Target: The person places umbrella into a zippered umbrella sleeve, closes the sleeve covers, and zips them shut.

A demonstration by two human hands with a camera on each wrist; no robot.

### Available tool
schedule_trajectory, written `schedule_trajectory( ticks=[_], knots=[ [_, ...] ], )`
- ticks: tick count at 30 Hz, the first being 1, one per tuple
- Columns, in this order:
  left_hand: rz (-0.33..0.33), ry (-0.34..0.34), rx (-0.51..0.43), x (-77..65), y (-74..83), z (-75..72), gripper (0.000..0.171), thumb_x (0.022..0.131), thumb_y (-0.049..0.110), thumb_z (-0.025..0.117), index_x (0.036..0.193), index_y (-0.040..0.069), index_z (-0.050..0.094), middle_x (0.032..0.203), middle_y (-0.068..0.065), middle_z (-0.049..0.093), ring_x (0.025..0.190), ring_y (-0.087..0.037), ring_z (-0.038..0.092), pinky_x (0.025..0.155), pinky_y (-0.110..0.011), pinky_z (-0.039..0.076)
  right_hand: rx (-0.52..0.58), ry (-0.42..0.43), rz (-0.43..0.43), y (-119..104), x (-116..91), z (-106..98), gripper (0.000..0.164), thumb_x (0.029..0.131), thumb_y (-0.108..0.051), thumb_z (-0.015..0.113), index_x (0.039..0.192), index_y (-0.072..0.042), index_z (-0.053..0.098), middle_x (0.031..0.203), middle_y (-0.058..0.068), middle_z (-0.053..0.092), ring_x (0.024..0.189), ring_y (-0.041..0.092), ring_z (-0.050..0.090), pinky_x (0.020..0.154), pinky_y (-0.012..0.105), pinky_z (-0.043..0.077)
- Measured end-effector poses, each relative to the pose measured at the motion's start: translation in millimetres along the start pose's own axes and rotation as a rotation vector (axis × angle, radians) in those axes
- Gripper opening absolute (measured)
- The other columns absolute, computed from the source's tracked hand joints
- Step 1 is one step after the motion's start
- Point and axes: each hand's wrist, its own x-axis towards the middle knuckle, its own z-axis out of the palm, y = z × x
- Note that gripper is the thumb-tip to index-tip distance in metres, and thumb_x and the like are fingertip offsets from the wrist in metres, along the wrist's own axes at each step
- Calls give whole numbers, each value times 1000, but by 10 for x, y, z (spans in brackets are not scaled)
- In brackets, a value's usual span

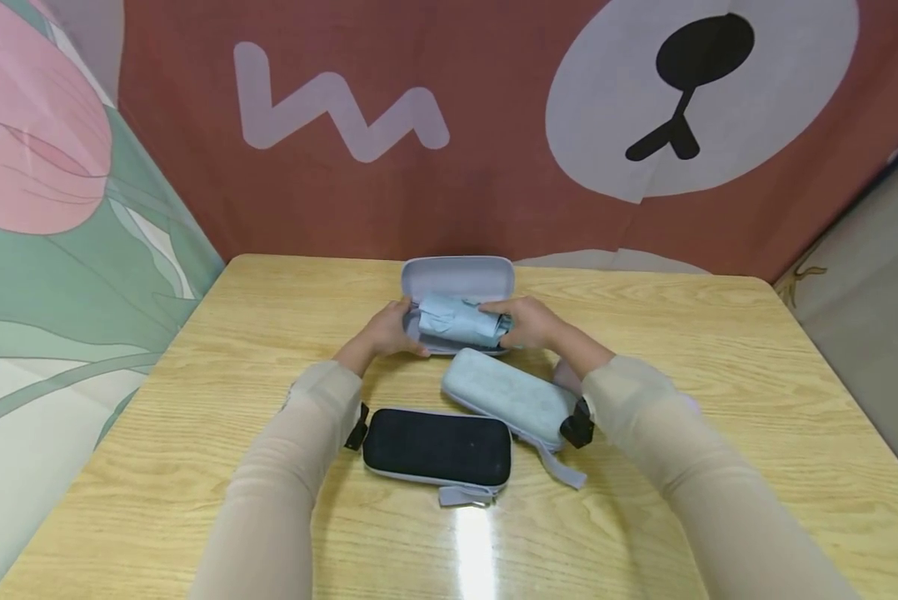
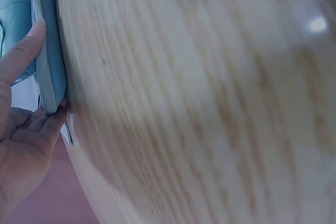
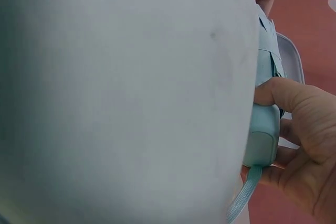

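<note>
A grey-lavender case [image 1: 458, 279] lies open at the back of the table, its lid tilted up toward the wall. Inside its lower half is a light blue folding umbrella [image 1: 460, 321]. My left hand [image 1: 389, 329] grips the case's left end, thumb on the rim [image 2: 44, 66] and other fingers around the outside. At the opposite end my right hand [image 1: 531, 323] holds the umbrella by its smooth mint handle [image 3: 262, 135], thumb on one side and fingers behind. A mint wrist strap [image 3: 245, 198] hangs from that handle.
In front of the open case a closed light blue case [image 1: 505, 396] lies at a slant. A closed black case [image 1: 437, 447] with a grey strap sits nearer. Behind the right forearm a pinkish object [image 1: 566, 377] is partly hidden. A pale blurred surface [image 3: 131, 98] fills most of the right wrist view.
</note>
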Motion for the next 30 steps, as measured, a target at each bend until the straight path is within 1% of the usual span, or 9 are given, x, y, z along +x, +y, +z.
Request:
schedule_trajectory(
  ticks=[4,10,13,15,17,20,24,28,30],
  knots=[
    [-9,-9,5,12,4,11,107,61,35,77,138,3,10,139,-16,18,125,-29,18,100,-37,19,-13,-13,-10,-18,14,16,64,71,-3,62,130,-15,41,46,-2,35,41,10,22,43,23,27],
    [1,-2,18,25,7,15,108,60,35,77,138,1,10,139,-17,17,126,-29,17,101,-36,17,-51,-20,-21,-31,38,24,64,72,-5,62,131,-17,41,44,-4,28,42,10,22,43,23,26],
    [-14,1,13,26,7,16,108,60,35,78,138,2,10,139,-17,17,126,-29,17,101,-36,17,-67,-28,-30,-39,57,30,63,73,-6,63,131,-17,40,46,0,35,41,10,23,43,23,27],
    [-26,-1,13,24,4,16,108,60,35,78,138,3,10,140,-16,16,126,-28,16,101,-36,17,-78,-29,-43,-42,74,40,63,73,-6,64,130,-17,41,60,4,52,42,10,25,44,23,28],
    [-28,-7,13,23,9,11,108,61,35,77,138,2,9,140,-16,15,126,-28,16,101,-36,17,-83,-34,-61,-46,86,47,62,73,-6,64,130,-16,42,88,8,61,43,10,26,46,23,29],
    [-22,-15,18,19,12,4,108,62,34,77,138,2,8,140,-16,15,126,-28,15,101,-36,17,-95,-40,-90,-54,100,57,61,74,-5,65,129,-15,43,122,7,49,45,10,26,47,24,30],
    [-16,-16,20,16,13,3,108,61,34,77,138,1,8,140,-17,16,126,-28,17,101,-35,18,-106,-45,-105,-74,109,58,60,73,-4,65,128,-13,44,127,8,44,49,11,32,49,24,31],
    [-8,-11,23,18,12,1,109,60,34,78,137,-1,9,139,-18,17,126,-28,17,101,-35,18,-132,-34,-126,-88,119,63,59,72,-4,66,127,-11,45,126,9,45,70,15,46,58,28,37],
    [-7,-12,24,21,12,0,109,60,35,78,137,-1,9,139,-18,17,126,-28,17,101,-35,17,-144,-30,-133,-89,126,66,58,72,-3,66,127,-11,46,126,9,45,83,17,48,62,29,38]
  ],
)
